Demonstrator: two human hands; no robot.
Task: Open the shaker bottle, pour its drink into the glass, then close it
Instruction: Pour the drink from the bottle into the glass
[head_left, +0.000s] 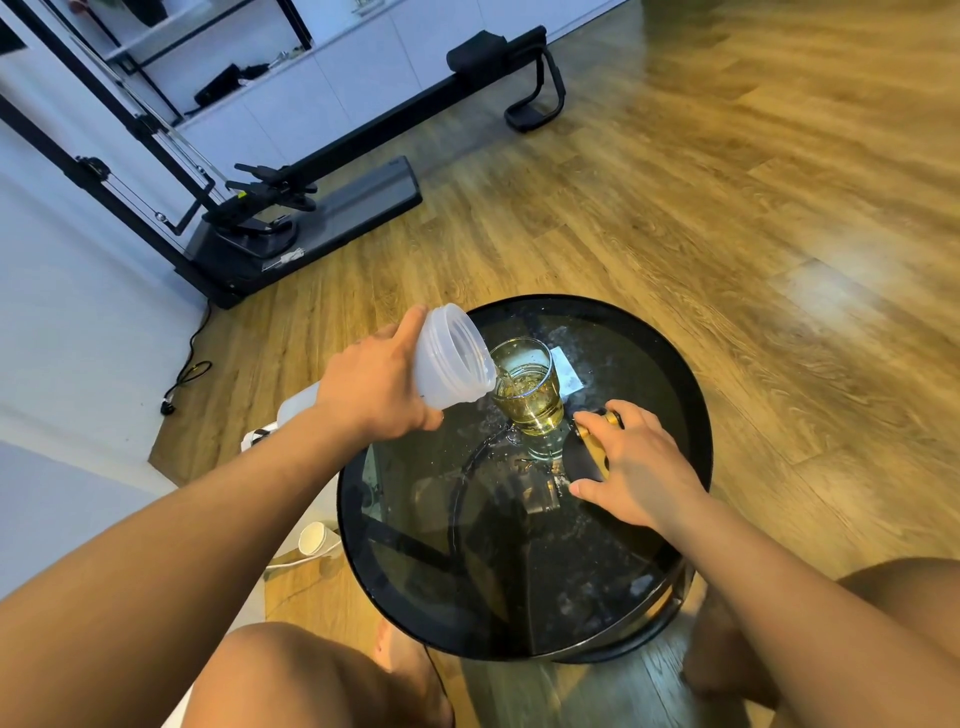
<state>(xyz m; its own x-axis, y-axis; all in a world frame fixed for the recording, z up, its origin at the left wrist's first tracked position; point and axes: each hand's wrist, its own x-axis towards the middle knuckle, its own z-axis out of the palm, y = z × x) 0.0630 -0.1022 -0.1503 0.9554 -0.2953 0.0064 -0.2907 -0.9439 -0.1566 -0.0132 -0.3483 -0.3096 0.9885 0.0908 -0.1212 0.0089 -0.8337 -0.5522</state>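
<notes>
Just left of the glass (527, 389), fingers (413, 322) and thumb curled round a clear plastic bottle (452, 358), gripped by the left hand (374, 384). Tipped steeply, lid off, open threaded mouth down over the near-left rim of the glass, with a thin stream of yellow drink (535, 415) running in. Glass upright, well over half full. Just right of the glass and nearer, fingers (592, 415) and thumb of the right hand (634, 467) curved over a black lid (582, 457) with a gold tab, spanning it from edge to edge. Lid flat on the tabletop, close to the foot of the glass; whether touching it, hard to tell. Under the glass, a round table (696, 415) of dark glass with a black rim, wet with scattered drops round the foot of the glass. Behind the glass to the right, a white card (569, 371) lying flat, one corner hidden by the glass. Further out, bare forearms reaching in from the near side, bare knees lower down. Left of the glass and nearer, down on the wooden floor (675, 208), a white paper cup (314, 538) on its side. Well beyond the glass to the left, a black exercise machine (291, 218) against a white wall, a cable trailing along the floor beside it.
</notes>
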